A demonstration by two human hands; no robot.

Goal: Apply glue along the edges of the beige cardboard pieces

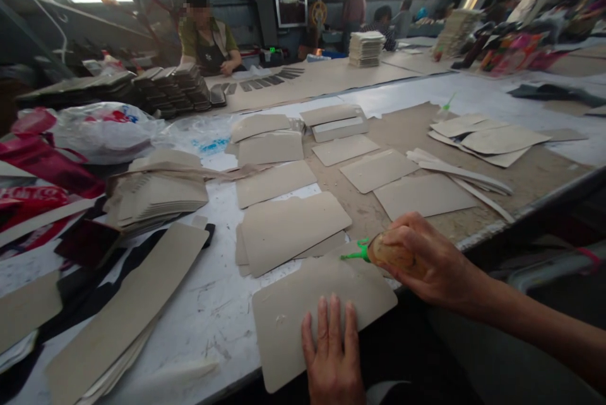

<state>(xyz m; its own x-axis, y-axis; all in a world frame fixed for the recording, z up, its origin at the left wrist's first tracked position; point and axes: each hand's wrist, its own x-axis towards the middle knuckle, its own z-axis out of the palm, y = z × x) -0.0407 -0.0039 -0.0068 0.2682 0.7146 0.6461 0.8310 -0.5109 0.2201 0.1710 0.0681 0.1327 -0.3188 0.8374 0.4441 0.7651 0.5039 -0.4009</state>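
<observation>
My left hand (332, 351) lies flat, fingers stretched out, on a beige rounded-corner panel (284, 323) at the table's front edge. In my right hand (426, 260) is a glue bottle (395, 255) with a green nozzle (355, 252), tipped sideways. The nozzle's tip is over the far edge of that panel; whether it touches cannot be made out. Just beyond lies another large beige panel (296, 228), overlapping smaller pieces. More flat panels (379, 170) are spread farther back and to the right.
At left stand a fanned stack of panels (156, 193), long beige strips (132, 304) and a pink bottle (47, 152). Narrow pale strips (464, 178) lie at right. A second green-tipped bottle (444, 111) is farther back. A co-worker (206, 33) is across the table.
</observation>
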